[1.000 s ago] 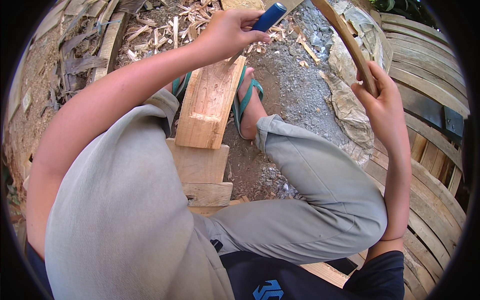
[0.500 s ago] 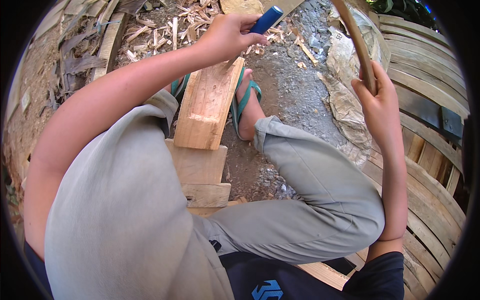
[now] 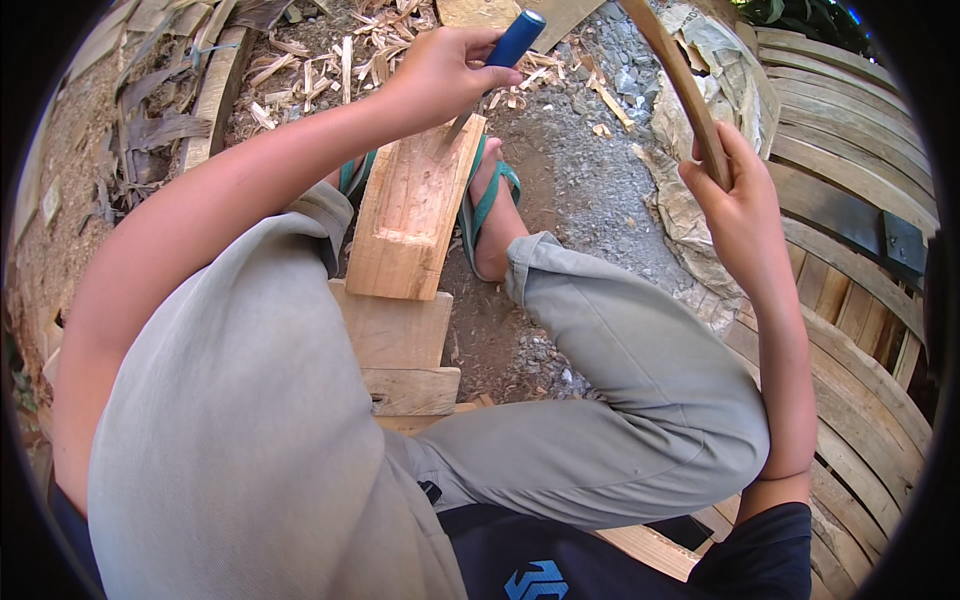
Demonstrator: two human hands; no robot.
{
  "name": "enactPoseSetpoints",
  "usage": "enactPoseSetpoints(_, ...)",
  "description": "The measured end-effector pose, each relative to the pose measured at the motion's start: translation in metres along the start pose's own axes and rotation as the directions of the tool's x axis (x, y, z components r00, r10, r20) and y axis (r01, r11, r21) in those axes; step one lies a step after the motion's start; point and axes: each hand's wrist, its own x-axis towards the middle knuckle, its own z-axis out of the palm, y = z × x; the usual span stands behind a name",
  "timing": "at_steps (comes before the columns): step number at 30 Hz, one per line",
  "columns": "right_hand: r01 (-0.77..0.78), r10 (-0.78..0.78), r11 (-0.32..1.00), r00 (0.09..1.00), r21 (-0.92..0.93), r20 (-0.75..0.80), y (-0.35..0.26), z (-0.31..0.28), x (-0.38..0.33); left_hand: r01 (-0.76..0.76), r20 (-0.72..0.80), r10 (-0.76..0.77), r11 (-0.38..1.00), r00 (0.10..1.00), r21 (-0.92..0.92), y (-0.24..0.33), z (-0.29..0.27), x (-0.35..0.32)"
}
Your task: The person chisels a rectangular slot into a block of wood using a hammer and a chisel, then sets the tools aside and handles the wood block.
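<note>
A chisel with a blue handle point(image 3: 517, 38) is gripped in my left hand point(image 3: 445, 82), tilted, its blade pointing down at the far end of a wooden block point(image 3: 392, 265). The block has a shallow rectangular recess carved into its top. My right hand point(image 3: 735, 200) is wrapped round a long wooden handle point(image 3: 682, 85), raised to the right of the block. The handle's far end runs out of the picture, so its head is hidden. My feet in green flip-flops point(image 3: 484, 212) stand on either side of the block.
Under the block's near end lie flat boards point(image 3: 392, 325). Wood shavings point(image 3: 385, 45) litter the ground beyond. Crumpled sacking point(image 3: 690, 180) lies on gravel at the right, beside a slatted wooden wall point(image 3: 850, 150). Old planks point(image 3: 215, 95) lie at the far left.
My right hand and the wooden handle have moved a little to the left. My left hand has shifted slightly left with the chisel. The block stays almost in place.
</note>
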Motion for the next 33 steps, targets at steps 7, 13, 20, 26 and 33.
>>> enactPoseSetpoints(7,0.017,-0.015,0.999,0.998,-0.039,0.061,0.006,-0.002,-0.002,0.016,-0.027,-0.026,0.946,0.999,-0.323,0.028,-0.006,0.009)
enactPoseSetpoints(13,0.01,-0.009,0.999,1.0,-0.036,0.008,0.001,-0.01,0.001,-0.069,-0.041,0.07,0.998,0.997,0.006,0.006,-0.001,0.01)
enactPoseSetpoints(20,0.024,-0.029,0.997,0.998,-0.077,-0.059,0.01,-0.002,0.0,-0.064,-0.033,0.066,0.996,0.997,0.06,0.012,0.001,0.013)
enactPoseSetpoints(26,-0.04,0.041,0.993,0.999,-0.113,0.007,-0.003,-0.009,-0.003,-0.014,0.05,0.012,0.999,0.999,0.045,0.017,-0.001,0.008)
enactPoseSetpoints(33,0.004,0.001,0.998,0.998,-0.07,0.061,0.006,0.005,-0.001,-0.038,0.024,0.038,0.999,0.999,-0.019,0.012,0.007,0.012)
